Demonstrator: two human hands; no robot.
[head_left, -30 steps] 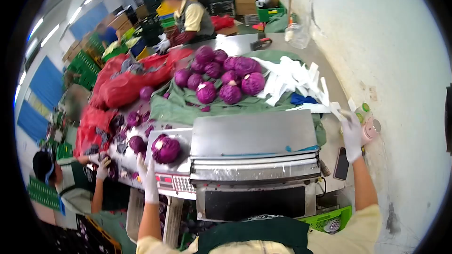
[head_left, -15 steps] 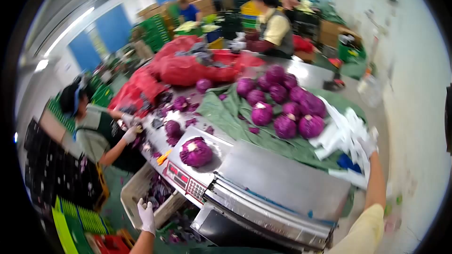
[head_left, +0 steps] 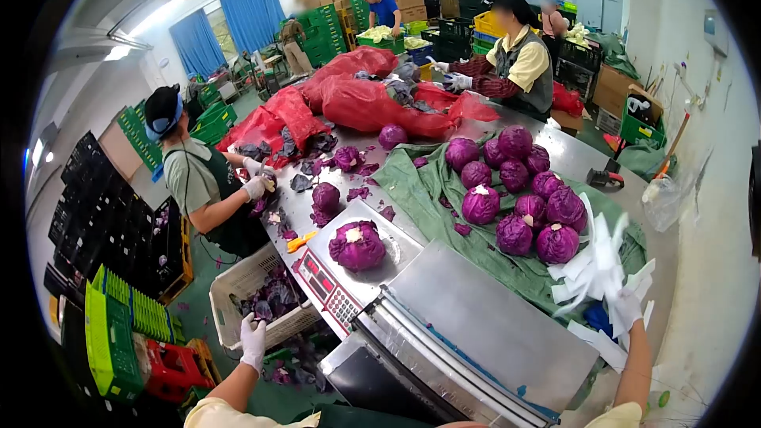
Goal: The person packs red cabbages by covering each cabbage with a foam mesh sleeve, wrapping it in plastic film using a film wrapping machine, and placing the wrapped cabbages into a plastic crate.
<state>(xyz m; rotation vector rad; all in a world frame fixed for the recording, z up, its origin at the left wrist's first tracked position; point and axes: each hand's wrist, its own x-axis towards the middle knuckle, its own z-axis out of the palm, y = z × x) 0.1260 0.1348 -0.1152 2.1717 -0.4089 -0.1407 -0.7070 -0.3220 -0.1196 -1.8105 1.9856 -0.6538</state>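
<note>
My left hand (head_left: 254, 342), in a white glove, holds nothing; its fingers are apart near the front wall of a cream crate (head_left: 224, 319) with purple leaf trimmings. At the right, my gloved right hand (head_left: 626, 311) is closed on a bunch of white foam strips (head_left: 596, 263); its fingertips are partly hidden among them. A red cabbage (head_left: 357, 246) with a pale cut stem sits on the scale's metal plate (head_left: 403, 244). Several more red cabbages (head_left: 480, 205) are heaped on a green cloth (head_left: 412, 182) beside the strips. Close to my body stands a film-wrapping machine (head_left: 491, 325).
Across the table, a co-worker (head_left: 202, 182) at the left handles a cabbage; another person (head_left: 523, 63) stands behind red net sacks (head_left: 357, 95). An orange-handled knife (head_left: 301, 241) lies beside the scale. A black tape dispenser (head_left: 606, 176) sits at the table's right side.
My view has shifted and become sharper. My right hand has moved lower along the foam strips, which now stand bunched above it. My left hand stays empty near the crate.
</note>
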